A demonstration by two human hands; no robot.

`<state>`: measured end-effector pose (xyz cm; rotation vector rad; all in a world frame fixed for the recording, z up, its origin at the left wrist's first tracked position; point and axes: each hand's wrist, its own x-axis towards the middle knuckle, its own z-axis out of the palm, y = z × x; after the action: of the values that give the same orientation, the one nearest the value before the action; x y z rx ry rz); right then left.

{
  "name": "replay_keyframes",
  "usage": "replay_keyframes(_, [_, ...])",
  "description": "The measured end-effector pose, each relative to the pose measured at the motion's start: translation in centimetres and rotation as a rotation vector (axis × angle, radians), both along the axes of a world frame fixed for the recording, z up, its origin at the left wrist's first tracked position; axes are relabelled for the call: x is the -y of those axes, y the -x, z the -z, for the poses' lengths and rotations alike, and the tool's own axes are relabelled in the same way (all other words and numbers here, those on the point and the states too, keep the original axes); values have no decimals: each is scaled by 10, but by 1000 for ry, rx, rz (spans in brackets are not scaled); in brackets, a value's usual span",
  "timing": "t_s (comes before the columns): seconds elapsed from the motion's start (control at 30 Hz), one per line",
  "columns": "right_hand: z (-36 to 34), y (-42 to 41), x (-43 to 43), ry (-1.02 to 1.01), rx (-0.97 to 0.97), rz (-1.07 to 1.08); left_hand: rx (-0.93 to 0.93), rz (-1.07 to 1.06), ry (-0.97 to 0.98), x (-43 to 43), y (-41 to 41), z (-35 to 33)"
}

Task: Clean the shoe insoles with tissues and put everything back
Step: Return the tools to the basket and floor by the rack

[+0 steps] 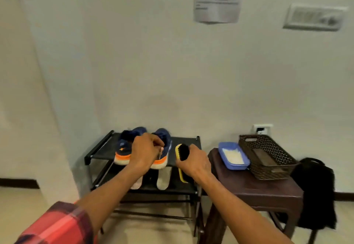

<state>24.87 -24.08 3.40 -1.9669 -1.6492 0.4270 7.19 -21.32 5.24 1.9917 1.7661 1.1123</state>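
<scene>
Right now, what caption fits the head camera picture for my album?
At the shoe rack, the left hand pinches a blue sneaker while the right hand grips a yellow brush.

Body in head view: two arms coming in from the bottom edge. Left arm: sleeve [57,224] at lower left of the frame, checked fabric with red-orange squares crossed by dark maroon-to-black bands, slightly blurred. Its cuff edge looks loose and bunched, ending near the elbow. Left forearm [107,194] is bare from cuff to wrist. Right forearm [235,207] is bare from the bottom edge, right of centre, up to the wrist. Left hand [146,152] and right hand [195,162] are both bare. Finger detail too blurred to tell.
</scene>
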Motion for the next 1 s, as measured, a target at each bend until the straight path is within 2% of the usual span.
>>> replay_keyframes(0.13, [-20,-67,-1,-45,-7,69,35,107,-26,-20,-72,-28])
replay_keyframes(0.5, [-60,-295,-24,-39,126,359,118,442,8,-98,-305,-61])
replay_keyframes(0.73, [-37,-362,-66,-15,180,430,33,507,39,-152,-404,-27])
replay_keyframes(1.0, [27,-408,-127,44,229,452,0,508,123,-206,-490,56])
